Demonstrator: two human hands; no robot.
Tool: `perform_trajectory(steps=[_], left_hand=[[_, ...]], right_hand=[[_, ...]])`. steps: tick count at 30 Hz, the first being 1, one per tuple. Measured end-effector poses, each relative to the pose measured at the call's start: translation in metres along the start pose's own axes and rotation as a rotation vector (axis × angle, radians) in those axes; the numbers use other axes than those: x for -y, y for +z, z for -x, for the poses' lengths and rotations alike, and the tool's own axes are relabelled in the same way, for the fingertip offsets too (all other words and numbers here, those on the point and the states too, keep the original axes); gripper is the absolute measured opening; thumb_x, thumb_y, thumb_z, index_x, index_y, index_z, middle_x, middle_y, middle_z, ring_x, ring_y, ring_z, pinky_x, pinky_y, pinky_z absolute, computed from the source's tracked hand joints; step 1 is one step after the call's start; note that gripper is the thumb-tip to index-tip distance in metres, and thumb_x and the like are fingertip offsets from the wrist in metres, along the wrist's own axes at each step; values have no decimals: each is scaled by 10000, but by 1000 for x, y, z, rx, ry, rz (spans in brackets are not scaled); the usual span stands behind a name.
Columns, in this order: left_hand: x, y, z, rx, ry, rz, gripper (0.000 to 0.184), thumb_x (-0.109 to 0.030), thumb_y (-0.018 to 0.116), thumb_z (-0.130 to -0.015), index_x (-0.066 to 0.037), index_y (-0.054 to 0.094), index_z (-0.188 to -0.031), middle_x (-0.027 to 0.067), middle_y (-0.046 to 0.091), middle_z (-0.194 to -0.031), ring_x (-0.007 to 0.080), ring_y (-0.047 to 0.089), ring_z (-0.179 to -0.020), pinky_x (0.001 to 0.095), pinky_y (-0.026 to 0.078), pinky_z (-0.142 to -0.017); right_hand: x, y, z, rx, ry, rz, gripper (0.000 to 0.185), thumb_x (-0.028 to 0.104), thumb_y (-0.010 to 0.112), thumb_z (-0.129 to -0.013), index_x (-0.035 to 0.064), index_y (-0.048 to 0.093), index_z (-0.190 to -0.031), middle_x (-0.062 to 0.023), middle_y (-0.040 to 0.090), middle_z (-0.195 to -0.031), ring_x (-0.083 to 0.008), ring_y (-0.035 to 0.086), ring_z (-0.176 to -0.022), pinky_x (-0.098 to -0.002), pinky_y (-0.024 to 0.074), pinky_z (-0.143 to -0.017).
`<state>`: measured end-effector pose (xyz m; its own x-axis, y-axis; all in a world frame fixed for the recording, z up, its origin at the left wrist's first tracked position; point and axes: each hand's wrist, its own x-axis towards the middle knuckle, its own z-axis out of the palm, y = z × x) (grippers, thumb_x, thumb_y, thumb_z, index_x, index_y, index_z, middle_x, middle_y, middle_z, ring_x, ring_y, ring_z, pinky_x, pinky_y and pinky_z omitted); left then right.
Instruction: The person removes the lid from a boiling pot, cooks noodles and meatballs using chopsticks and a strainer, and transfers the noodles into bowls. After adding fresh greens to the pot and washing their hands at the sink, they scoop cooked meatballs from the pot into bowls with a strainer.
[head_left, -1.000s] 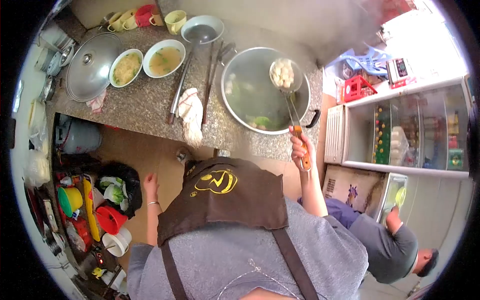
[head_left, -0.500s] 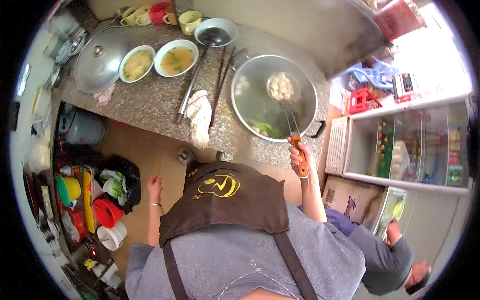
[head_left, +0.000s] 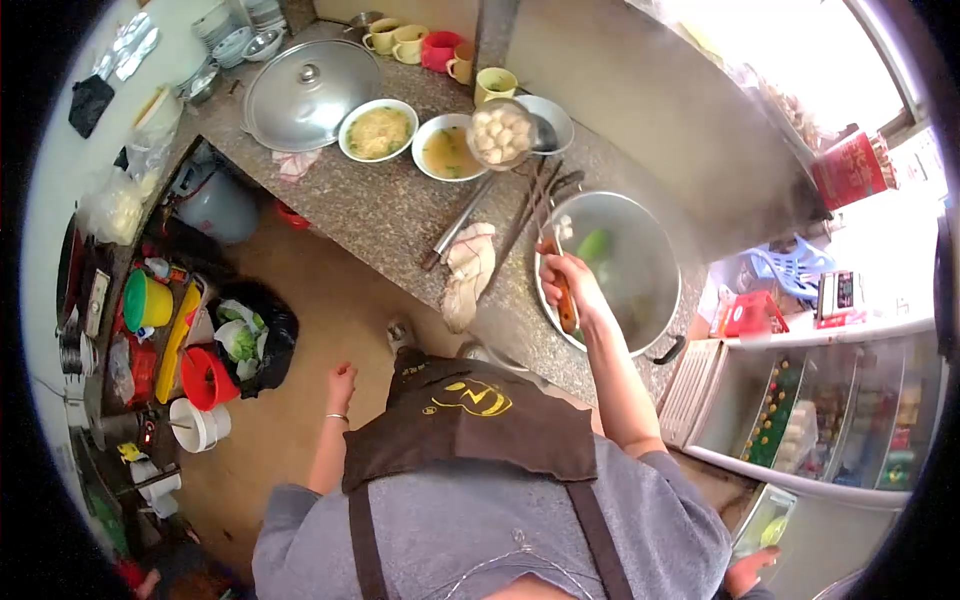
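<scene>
My right hand grips the orange handle of a strainer ladle full of pale round balls. The ladle's bowl is over the right edge of the broth bowl, overlapping it in view. Below my right hand stands the large steaming pot with green leaves and a few pale pieces. A bowl of noodles sits left of the broth. My left hand hangs low beside the apron, fingers curled, with nothing visible in it.
A metal lid, cups, a dark ladle in a bowl and a cloth lie on the counter. Buckets stand at lower left, a glass fridge at right. Another person's hand shows at lower right.
My right hand has swung the strainer ladle with the balls left, from over the pot to the broth bowl. The view has turned. My left hand still hangs low.
</scene>
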<state>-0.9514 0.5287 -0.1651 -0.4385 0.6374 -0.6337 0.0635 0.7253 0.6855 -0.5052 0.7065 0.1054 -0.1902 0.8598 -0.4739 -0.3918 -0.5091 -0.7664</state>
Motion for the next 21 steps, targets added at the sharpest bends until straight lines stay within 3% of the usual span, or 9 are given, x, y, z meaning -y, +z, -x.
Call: perform_trajectory(steps=[5,10,11,12,14,15,18,19,21], left_hand=[[47,-17,1,-87,-11,114,349,-240,643,-799,12,576,-1029,32,576,-795,104,493,-597,250,397,-488],[94,-38,16,-41,-73,160,233,-250,643,-808,-39,572,-876,-3,520,-692,91,468,-563,245,378,-460],[95,-42,20,33,-96,208,208,-251,639,-812,-58,566,-841,-14,501,-669,86,463,-558,247,374,-452],[91,-44,26,33,-96,207,208,-251,639,-812,-58,566,-841,-14,501,-669,86,463,-558,247,374,-452],[79,-44,35,108,-108,152,178,-245,633,-816,-83,559,-811,-30,481,-641,79,458,-556,245,381,-447],[76,-40,34,113,-107,141,178,-245,633,-816,-83,559,-811,-30,481,-641,79,458,-556,245,381,-447],[63,-29,25,19,-161,57,186,-230,625,-820,-67,576,-896,-25,499,-654,79,460,-547,247,387,-442],[57,-27,19,24,-122,72,223,-227,624,-819,-61,574,-959,-15,522,-696,84,472,-568,248,397,-455],[56,-22,7,41,-82,82,271,-223,623,-817,-54,572,-1022,-5,545,-738,89,483,-588,249,406,-468]], right_hand=[[-15,22,-63,-21,6,253,110,149,486,-833,51,486,-884,-9,454,-630,-114,415,-441,-256,344,-396],[-32,30,-89,-133,-236,743,349,171,513,-843,18,493,-1157,-52,508,-678,-121,448,-439,-276,376,-377],[-47,9,-112,-162,-376,996,434,176,507,-830,0,451,-1223,-138,591,-768,-242,568,-538,-350,471,-492],[-46,11,-112,-162,-376,995,434,176,507,-830,0,451,-1223,-138,591,-768,-242,568,-538,-350,471,-492],[-44,18,-104,-218,-649,1187,467,175,500,-819,-10,427,-1242,-236,611,-909,-369,620,-781,-412,495,-701],[-33,32,-92,-235,-480,1136,477,171,499,-817,-10,416,-1251,-289,575,-1019,-415,563,-982,-429,442,-846],[-31,26,-72,-301,-500,1132,484,161,507,-821,-1,410,-1267,-291,569,-1023,-412,574,-959,-425,452,-826],[-35,9,-57,-342,-591,1066,511,148,526,-828,-2,377,-1294,-233,606,-937,-353,614,-834,-390,480,-749],[-59,-39,-50,-349,-594,832,501,129,492,-878,9,322,-1333,-74,528,-695,-148,501,-507,-282,422,-475]])
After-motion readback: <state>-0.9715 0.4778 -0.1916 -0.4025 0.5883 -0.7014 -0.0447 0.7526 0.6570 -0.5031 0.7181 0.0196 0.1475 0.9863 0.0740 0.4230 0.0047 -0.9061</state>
